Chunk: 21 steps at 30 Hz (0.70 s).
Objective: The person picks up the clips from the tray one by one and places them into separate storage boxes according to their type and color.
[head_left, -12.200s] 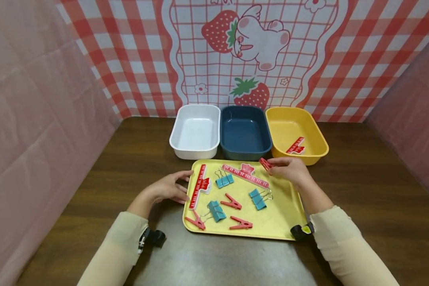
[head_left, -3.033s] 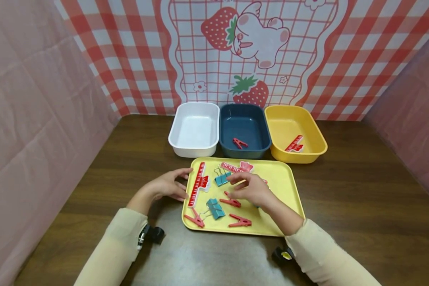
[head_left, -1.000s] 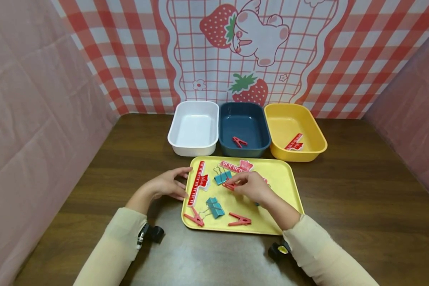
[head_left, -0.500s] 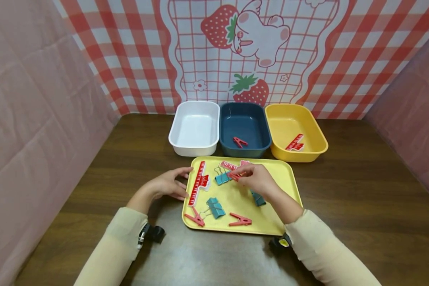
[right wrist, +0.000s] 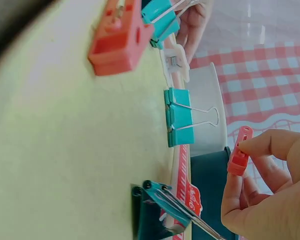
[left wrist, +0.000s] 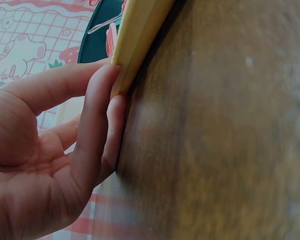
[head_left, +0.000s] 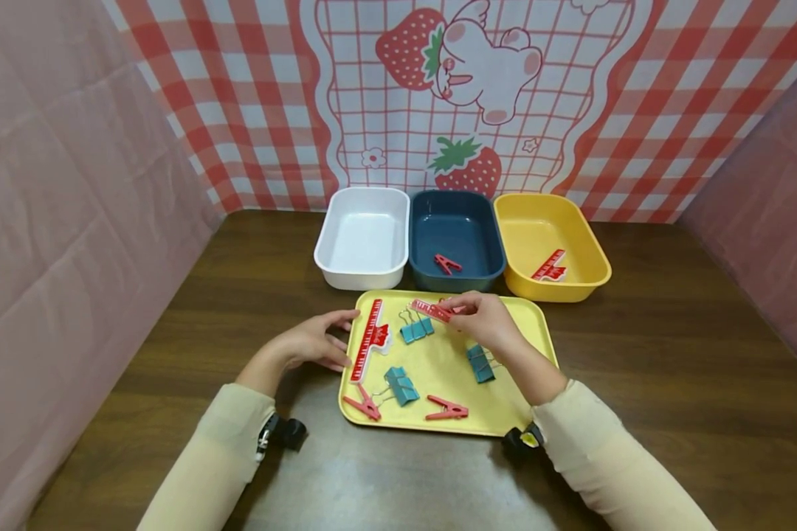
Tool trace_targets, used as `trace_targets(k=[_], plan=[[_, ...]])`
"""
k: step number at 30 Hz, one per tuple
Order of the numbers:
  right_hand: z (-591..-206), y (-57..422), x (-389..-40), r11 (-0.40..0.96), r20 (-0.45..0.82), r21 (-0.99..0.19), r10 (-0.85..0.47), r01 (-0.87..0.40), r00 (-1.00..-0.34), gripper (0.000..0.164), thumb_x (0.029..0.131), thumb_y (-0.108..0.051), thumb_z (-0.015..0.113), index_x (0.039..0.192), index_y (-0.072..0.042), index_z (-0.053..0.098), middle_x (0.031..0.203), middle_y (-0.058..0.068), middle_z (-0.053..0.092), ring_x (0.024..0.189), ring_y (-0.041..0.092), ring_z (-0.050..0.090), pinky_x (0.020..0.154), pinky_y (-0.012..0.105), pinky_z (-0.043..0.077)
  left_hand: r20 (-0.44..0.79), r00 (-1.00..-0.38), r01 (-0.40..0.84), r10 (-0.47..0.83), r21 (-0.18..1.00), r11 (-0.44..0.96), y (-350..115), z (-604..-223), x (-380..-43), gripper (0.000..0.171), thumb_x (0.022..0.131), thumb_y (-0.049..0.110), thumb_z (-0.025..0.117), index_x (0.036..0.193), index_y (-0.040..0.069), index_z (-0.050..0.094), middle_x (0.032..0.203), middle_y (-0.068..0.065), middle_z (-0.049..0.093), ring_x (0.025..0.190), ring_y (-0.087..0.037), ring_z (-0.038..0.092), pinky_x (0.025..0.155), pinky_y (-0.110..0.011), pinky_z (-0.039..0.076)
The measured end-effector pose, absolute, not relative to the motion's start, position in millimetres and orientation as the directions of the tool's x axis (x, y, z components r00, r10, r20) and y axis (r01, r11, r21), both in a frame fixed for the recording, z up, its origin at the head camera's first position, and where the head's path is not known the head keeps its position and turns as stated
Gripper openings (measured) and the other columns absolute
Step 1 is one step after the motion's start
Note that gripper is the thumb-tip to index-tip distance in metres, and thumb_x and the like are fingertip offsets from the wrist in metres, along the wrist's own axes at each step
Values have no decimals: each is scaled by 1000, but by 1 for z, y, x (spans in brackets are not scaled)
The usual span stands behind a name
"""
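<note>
My right hand [head_left: 488, 321] pinches a red clothespin [right wrist: 239, 157] between thumb and fingers, above the back part of the yellow tray [head_left: 438, 369]. Below it lies a long red-and-white sealing clip [head_left: 428, 310], partly hidden by the hand. At the tray's left edge, my left hand [head_left: 308, 343] touches the rim with spread fingers. Beside those fingers is another long sealing clip [head_left: 370, 339]. Teal binder clips lie at the back [head_left: 417, 330], the front [head_left: 401, 386] and the right [head_left: 481, 365]. Two more red clothespins [head_left: 448, 408] rest near the front edge.
Behind the tray stand three bins side by side: white [head_left: 361, 280], dark blue [head_left: 457, 284] and yellow [head_left: 587, 291]. One red clothespin [head_left: 447, 264] is in the blue bin, one sealing clip [head_left: 550, 267] in the yellow. A checked cloth [head_left: 259, 110] hangs behind.
The clothespin held earliest now lies in the blue bin. My right hand has since picked another off the tray's middle and moved it toward the back edge. The left hand stays put.
</note>
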State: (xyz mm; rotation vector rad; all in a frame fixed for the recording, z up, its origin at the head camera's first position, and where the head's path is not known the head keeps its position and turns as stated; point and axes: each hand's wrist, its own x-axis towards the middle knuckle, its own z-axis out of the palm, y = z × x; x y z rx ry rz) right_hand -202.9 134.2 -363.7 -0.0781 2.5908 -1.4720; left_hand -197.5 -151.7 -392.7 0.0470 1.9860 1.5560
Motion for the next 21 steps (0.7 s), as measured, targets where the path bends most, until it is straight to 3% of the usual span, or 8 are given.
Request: trace_targets(k=[12,15,21], plan=[[-354,135,-217,521,-105,-852,-83,47,-991,26,84,-3,65,110,-4,69,113,11,59,89,24,49,64,23,46,-439,-813,-333,381,889,313,-152,-391,-197,83,74,-18,66,144,9,31,130,-18,32,95,-27,58,71,-38,58],[-354,136,-220,499,-118,-864,-63,71,-991,25,85,-4,64,110,-4,68,109,13,60,89,29,51,59,21,45,-440,-813,-334,382,889,312,-152,-392,-197,83,75,-19,65,144,9,31,130,-18,32,95,-27,58,71,-38,58],[-354,138,-227,448,-97,-892,-55,62,-994,24,87,-2,62,110,0,66,101,19,62,83,37,59,65,33,56,-439,-811,-336,387,890,307,-153,-392,-198,82,75,-18,65,144,9,30,130,-18,32,95,-27,58,72,-38,58]])
